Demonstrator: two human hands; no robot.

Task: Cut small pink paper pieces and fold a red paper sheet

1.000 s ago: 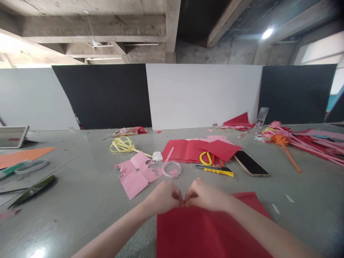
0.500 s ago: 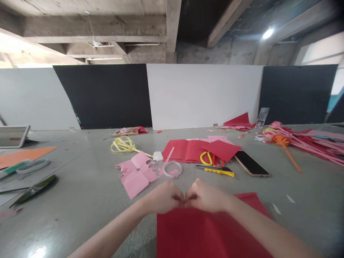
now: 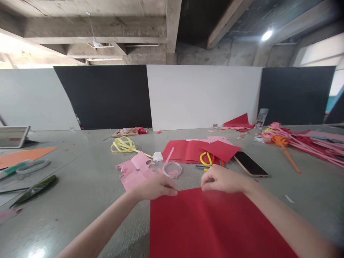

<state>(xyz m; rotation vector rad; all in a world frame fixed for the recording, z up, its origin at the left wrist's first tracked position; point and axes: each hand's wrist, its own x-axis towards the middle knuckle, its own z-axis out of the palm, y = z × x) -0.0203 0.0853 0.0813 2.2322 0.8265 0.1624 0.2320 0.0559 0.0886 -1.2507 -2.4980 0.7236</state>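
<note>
A large red paper sheet (image 3: 206, 222) lies in front of me, with a soft crease running down its middle. Near its far left corner, my left hand (image 3: 158, 187) has its fingers closed on the far edge. My right hand (image 3: 223, 179) pinches the same edge further right, fingertips pressed together. A stretch of bare paper edge shows between the two hands. Just past my left hand are a round clear container (image 3: 172, 169) and a pink sheet with holes (image 3: 137, 168), which that hand partly covers.
Beyond my right hand lie yellow-handled scissors (image 3: 205, 158), folded red paper (image 3: 185, 150) and a phone (image 3: 251, 164). Yellow strips (image 3: 123, 144) sit at the back left. An orange flower (image 3: 281, 141) and pink strips are on the right, a green-handled tool (image 3: 13, 169) on the left.
My hands have moved apart along the far edge, left hand leftward and right hand rightward and away. The sheet's far edge is now flatter and more of it shows.
</note>
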